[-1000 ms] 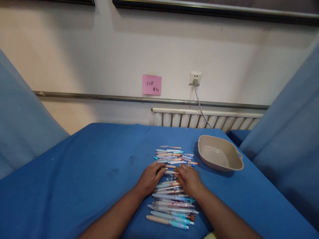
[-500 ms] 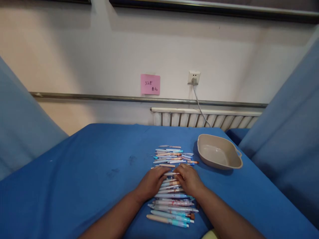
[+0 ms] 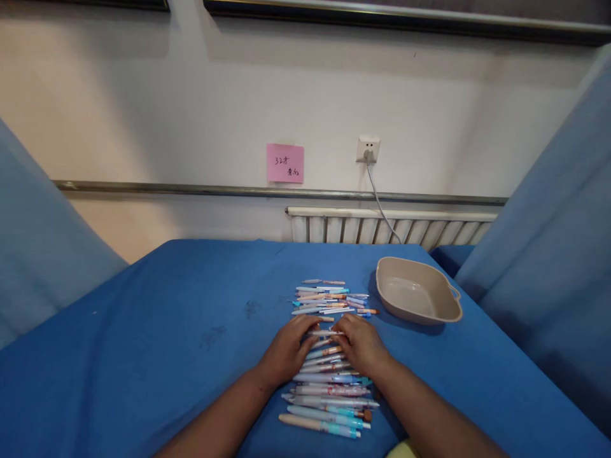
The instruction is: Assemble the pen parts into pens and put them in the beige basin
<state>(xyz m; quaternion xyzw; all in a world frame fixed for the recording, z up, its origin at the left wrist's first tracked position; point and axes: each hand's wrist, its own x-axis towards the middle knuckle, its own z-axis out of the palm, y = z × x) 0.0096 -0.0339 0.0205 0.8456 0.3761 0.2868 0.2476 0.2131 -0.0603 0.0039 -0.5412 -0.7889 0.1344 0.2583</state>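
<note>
A slim pale pen (image 3: pixel 325 333) spans the gap between my hands, crosswise over the blue sheet. Thumb and fingers of my left hand (image 3: pixel 285 348) are closed about its left end. My right hand (image 3: pixel 361 345) pinches the other end; the fingers partly hide the tip. Below and between my wrists lies a row of pens (image 3: pixel 329 390), side by side, several with clear, white, peach or light-blue barrels. Just past my fingertips is a looser pile of pens (image 3: pixel 321 298), some overlapping, with thin white sticks among them.
A beige plastic basin (image 3: pixel 417 317) with a side handle stands right of the pile. The blue sheet (image 3: pixel 157 337) covers the table. Beyond it are a radiator (image 3: pixel 344 229), a metal rail, a plugged-in cable (image 3: pixel 379 197) and a pink note (image 3: pixel 285 163). Blue curtains hang on both sides.
The camera view has shifted slightly. Both hands stay at nearly the same spot, with the pen between them; its left end shows a little more now.
</note>
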